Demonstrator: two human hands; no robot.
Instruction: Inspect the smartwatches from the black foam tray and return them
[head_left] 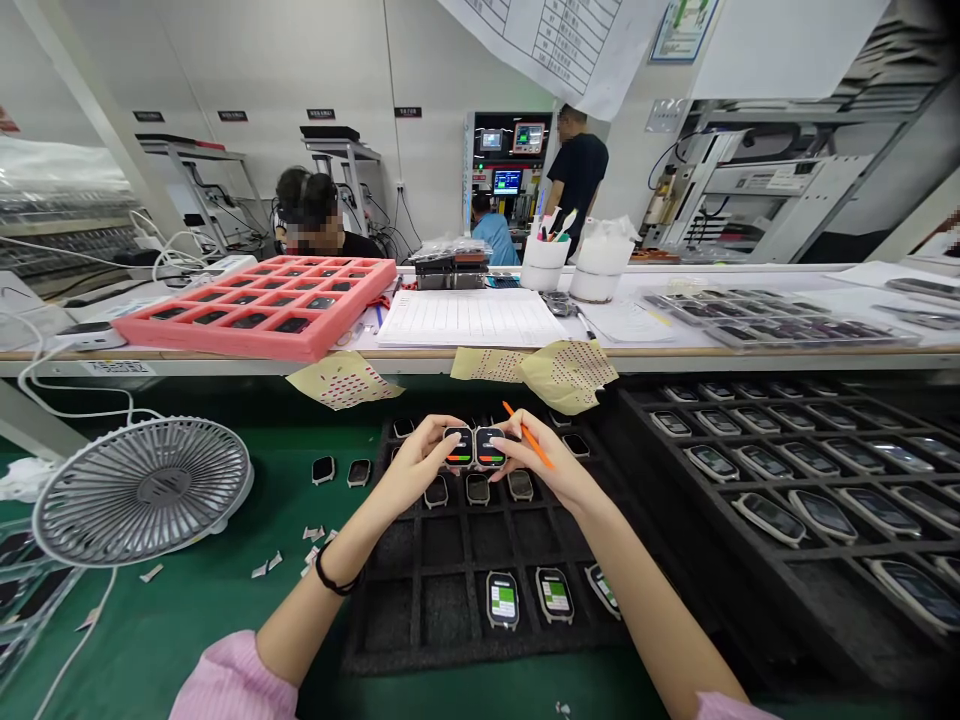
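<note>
Two smartwatch bodies without straps are held side by side over a black foam tray (420, 655). My left hand (426, 452) pinches the left smartwatch (460, 449), its thumb at the screen's edge. My right hand (544, 462) grips the right smartwatch (491, 452) and also carries a thin orange stick (529, 436) between its fingers. Both screens are lit with a red and green band at the bottom. In the tray below, a row of dark watches (477, 488) lies behind several compartments, and watches with green-and-white screens (502, 598) sit in the front row.
A grey fan (146, 490) stands at left, with two loose watches (359, 472) and paper scraps (268, 563) on the green mat. Another foam tray of watches (772, 460) lies right. The shelf ahead bears a pink foam tray (307, 345) and papers (472, 318); people are beyond.
</note>
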